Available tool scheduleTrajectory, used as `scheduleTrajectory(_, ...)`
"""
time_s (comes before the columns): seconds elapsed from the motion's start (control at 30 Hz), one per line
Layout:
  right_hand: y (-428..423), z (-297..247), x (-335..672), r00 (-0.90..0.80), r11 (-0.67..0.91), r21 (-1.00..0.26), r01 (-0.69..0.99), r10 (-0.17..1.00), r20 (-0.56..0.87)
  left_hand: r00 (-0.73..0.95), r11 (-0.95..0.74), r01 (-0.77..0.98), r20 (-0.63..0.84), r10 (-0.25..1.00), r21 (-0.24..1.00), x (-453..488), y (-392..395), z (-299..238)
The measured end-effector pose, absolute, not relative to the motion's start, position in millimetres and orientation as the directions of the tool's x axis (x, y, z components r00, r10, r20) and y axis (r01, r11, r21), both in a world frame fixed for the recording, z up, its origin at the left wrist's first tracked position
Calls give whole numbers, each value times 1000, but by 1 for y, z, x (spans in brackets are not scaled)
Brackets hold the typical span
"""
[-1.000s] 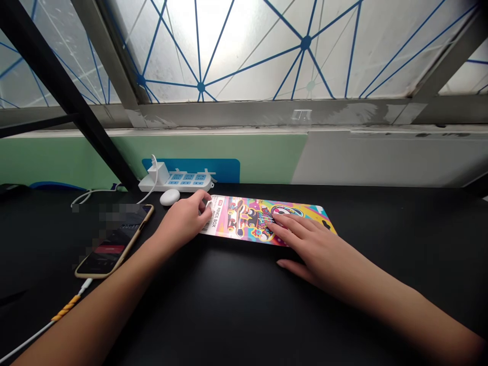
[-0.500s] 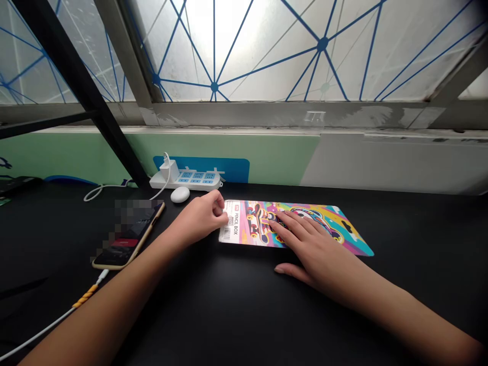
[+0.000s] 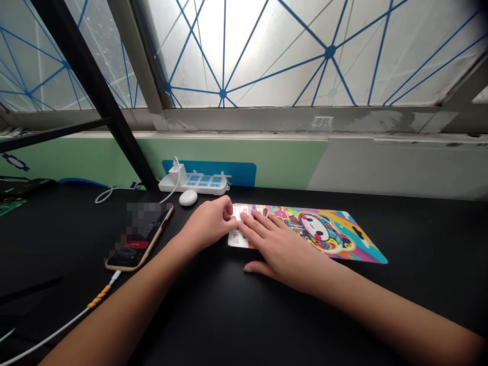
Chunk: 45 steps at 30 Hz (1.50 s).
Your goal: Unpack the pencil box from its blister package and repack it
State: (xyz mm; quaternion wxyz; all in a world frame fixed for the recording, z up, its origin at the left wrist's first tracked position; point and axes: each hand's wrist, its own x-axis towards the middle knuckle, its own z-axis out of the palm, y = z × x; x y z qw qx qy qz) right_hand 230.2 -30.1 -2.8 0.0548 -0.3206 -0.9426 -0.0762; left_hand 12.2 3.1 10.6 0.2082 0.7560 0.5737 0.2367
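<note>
Two hands are resting on a colourful pencil box (image 3: 324, 234) lying flat on a black desk (image 3: 229, 325): the left hand (image 3: 209, 222) is curling at its left end, grip unclear, the right hand (image 3: 282, 251) is lying open across it, holding nothing, with a phone (image 3: 139, 239) sitting left of the box.

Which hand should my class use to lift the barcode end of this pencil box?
Probably the left hand: its fingertips curl at the barcode end of the pencil box, while the right hand lies flat across the box's top.
</note>
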Motion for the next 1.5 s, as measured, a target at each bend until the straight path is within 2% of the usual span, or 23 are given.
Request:
scheduleTrajectory(0.33,-25,-9,237,-796,797,76,599,583,161,232,-249,781,105,967,572,11,4,11)
scheduleTrajectory(0.6,-23,3,240,-793,795,-23,607,607,61,225,-254,784,122,967,567,12,3,10)
scheduleTrajectory(0.9,-22,10,260,-774,772,-73,632,634,0,206,-228,780,106,973,583,15,2,12)
scheduleTrajectory(1.1,-23,8,274,-762,759,-85,646,647,-22,194,-169,698,43,980,696,12,7,5)
scheduleTrajectory(1.3,-25,3,273,-740,735,-98,671,671,-42,247,-154,508,28,969,848,9,15,-6)
scheduleTrajectory(1.5,-23,4,293,-728,711,-171,682,682,-71,244,-167,488,49,969,857,6,16,-5)
